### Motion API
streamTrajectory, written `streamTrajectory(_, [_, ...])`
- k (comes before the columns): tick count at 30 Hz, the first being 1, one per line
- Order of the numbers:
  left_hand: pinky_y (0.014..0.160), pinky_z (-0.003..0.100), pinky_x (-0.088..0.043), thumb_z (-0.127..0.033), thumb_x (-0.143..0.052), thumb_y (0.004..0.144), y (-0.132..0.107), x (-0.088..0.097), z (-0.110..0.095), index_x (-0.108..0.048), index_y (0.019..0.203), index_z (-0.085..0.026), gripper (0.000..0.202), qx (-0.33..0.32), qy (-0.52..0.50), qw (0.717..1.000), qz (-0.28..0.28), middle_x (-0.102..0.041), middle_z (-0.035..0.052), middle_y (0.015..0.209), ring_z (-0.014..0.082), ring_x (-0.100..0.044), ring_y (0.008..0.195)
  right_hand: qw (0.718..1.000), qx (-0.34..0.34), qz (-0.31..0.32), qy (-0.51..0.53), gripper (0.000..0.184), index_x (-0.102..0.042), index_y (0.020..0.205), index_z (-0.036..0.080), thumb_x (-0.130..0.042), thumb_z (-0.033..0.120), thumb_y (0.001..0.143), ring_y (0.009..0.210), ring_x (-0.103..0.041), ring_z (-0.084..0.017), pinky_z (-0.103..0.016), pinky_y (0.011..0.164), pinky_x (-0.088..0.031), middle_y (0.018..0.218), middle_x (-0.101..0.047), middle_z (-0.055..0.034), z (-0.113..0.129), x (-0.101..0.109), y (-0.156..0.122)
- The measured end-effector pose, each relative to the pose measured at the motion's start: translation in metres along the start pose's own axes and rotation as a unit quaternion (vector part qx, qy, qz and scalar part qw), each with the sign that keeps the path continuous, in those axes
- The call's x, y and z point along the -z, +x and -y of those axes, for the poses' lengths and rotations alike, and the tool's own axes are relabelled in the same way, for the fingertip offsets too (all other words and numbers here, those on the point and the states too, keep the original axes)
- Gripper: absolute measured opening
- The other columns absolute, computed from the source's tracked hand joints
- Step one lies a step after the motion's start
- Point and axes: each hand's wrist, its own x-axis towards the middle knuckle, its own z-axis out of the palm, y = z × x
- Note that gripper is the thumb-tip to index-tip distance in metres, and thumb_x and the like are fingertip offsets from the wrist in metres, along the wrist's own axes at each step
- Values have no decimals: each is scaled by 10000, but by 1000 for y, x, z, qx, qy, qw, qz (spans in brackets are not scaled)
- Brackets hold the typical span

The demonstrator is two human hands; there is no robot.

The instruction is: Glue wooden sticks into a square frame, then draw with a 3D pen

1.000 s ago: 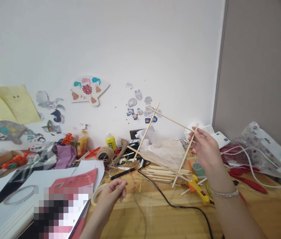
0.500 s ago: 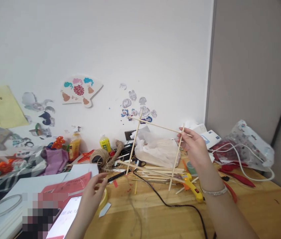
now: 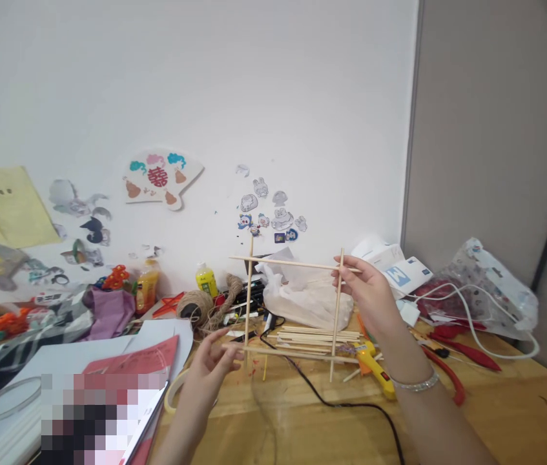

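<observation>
A square frame of thin wooden sticks (image 3: 248, 297), its sticks crossing near the corners, is held upright above the table. My right hand (image 3: 370, 290) pinches it at the upper right crossing. At the lower left corner, my left hand (image 3: 210, 368) has its thumb and fingers closed about the end of the bottom stick; the fingers partly hide that end. Behind the frame lies a pile of loose wooden sticks (image 3: 302, 336). A yellow glue gun (image 3: 377, 371) rests on the table below my right hand.
A black cable (image 3: 336, 402) curves across the wooden table (image 3: 486, 413). Twine (image 3: 196, 307), a yellow bottle (image 3: 206, 279) and a white plastic bag (image 3: 302, 297) stand along the wall. Red-handled pliers (image 3: 452, 381) lie to the right. A tape roll (image 3: 175, 394) and papers are left.
The frame has straightened from a tilt and moved slightly down and left with my right hand. My left hand has moved right and up and taken hold of its lower left corner.
</observation>
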Motion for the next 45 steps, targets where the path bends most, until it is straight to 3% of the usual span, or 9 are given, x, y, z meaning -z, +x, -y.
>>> streamTrajectory(4, [747, 332, -526, -504, -724, 648, -9, -4, -2, -645, 856, -148, 420, 62, -27, 997, 48, -731, 93, 832, 207, -670, 747, 1000, 1, -19, 12, 296, -681, 924, 211, -746, 377, 688, 702, -605, -147, -289, 655, -496, 751, -662, -11, -2, 2, 2])
streamTrajectory(11, [620, 278, -487, -556, -709, 633, -18, -6, -17, -631, 597, -166, 399, 26, 6, 996, 89, -641, 27, 574, 162, -588, 598, 1000, -1, 5, 8, 317, -683, 908, 215, -764, 392, 658, 641, -588, -137, -285, 612, -511, 714, -649, -3, 3, 2, 2])
streamTrajectory(18, [525, 270, -456, -532, -709, 649, -18, -5, -4, -620, 795, -173, 398, 41, -54, 991, 113, -639, 3, 574, 146, -565, 508, 1000, -2, 9, -17, 347, -685, 927, 211, -765, 408, 653, 640, -581, -135, -283, 610, -513, 726, -648, -7, 4, 6, 2])
streamTrajectory(30, [509, 280, -473, -474, -668, 701, -30, -3, -30, -621, 758, -184, 299, 44, 46, 978, 199, -637, 15, 556, 167, -581, 514, 998, -23, 48, -36, 331, -679, 943, 210, -749, 399, 680, 642, -568, -130, -269, 613, -481, 732, -638, -3, 5, 7, 1])
streamTrajectory(45, [543, 295, -501, -505, -678, 698, -28, 4, -15, -645, 760, -184, 329, 50, 56, 971, 226, -651, 29, 592, 176, -607, 542, 995, -19, 75, -59, 291, -665, 947, 206, -714, 385, 722, 648, -576, -128, -265, 614, -479, 736, -649, -4, 3, 7, 1])
